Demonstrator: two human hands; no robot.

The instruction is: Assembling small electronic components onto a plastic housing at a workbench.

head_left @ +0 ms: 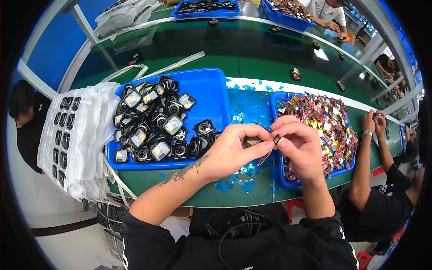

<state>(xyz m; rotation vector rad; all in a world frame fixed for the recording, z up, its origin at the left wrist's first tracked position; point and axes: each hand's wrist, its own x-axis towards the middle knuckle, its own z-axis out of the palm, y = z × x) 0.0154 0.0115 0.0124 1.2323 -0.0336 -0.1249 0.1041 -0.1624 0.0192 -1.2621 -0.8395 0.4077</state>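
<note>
Both my hands meet above the table between two blue trays, fingertips pinched together. A small dark part with a thin reddish strip [265,157] is held between them; its exact kind is too small to tell. My left hand [236,148] has thumb and forefinger closed on one side of it. From the other side, my right hand [299,146] grips its dark end with thumb and fingers. Left of my hands, smartwatch cases [155,119] lie heaped in a blue tray [209,90]. Small red circuit boards with yellow and white pieces [324,130] fill the right-hand blue tray [278,96].
Scraps of blue film [243,105] litter the green table [157,56]. Stacked white foam sheets [85,139] holding watch parts stand at the far left. A co-worker's hands [378,119] work close on my right. Another person [330,18] sits across the table.
</note>
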